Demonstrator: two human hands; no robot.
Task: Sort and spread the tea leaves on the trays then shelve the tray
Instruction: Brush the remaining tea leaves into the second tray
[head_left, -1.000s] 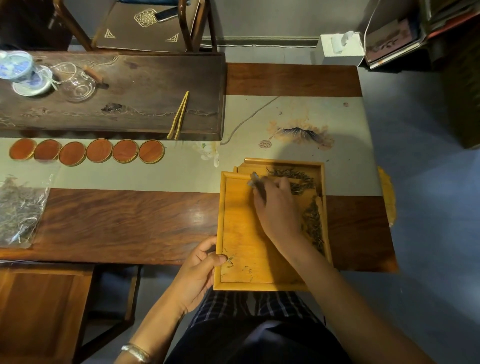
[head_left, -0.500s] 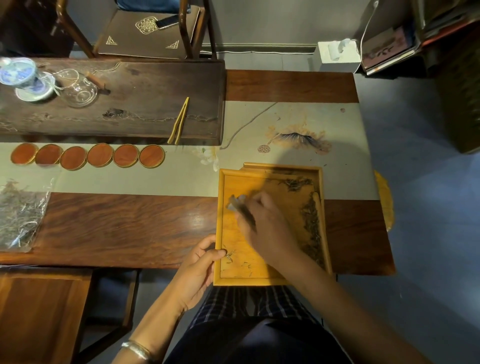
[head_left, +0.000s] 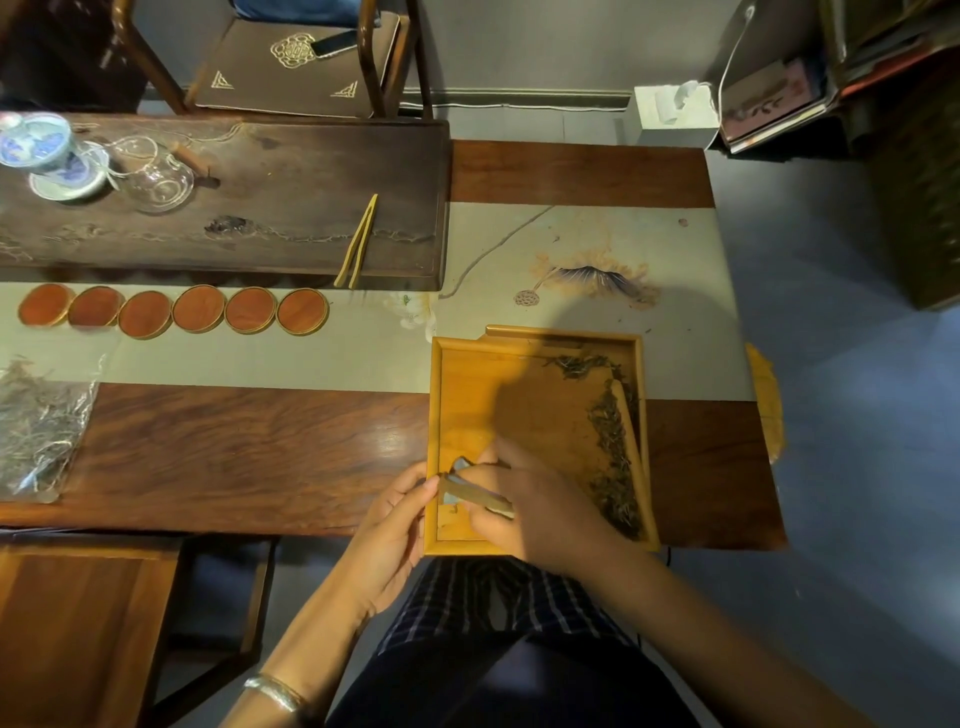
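A light wooden tray (head_left: 535, 347) lies at the table's near edge, stacked on a second tray whose rim shows behind it. Dark tea leaves (head_left: 613, 447) lie in a band along its right side and far right corner. My right hand (head_left: 540, 512) is over the tray's near left corner, holding a small scoop-like tool (head_left: 467, 486) whose tip points left. My left hand (head_left: 389, 530) grips the tray's left rim near the front corner. A narrow wooden strip (head_left: 626, 415) rests among the leaves.
A plastic bag of tea leaves (head_left: 36, 426) lies at the left. Several round wooden coasters (head_left: 197, 309) line the runner. Bamboo tongs (head_left: 358, 241), a glass pitcher (head_left: 156, 176) and a blue-white cup (head_left: 44, 148) sit on the dark tea board. A chair stands behind.
My right hand has drawn the tool from the tray's far middle back to its near left corner. The left hand stays on the tray's left rim.
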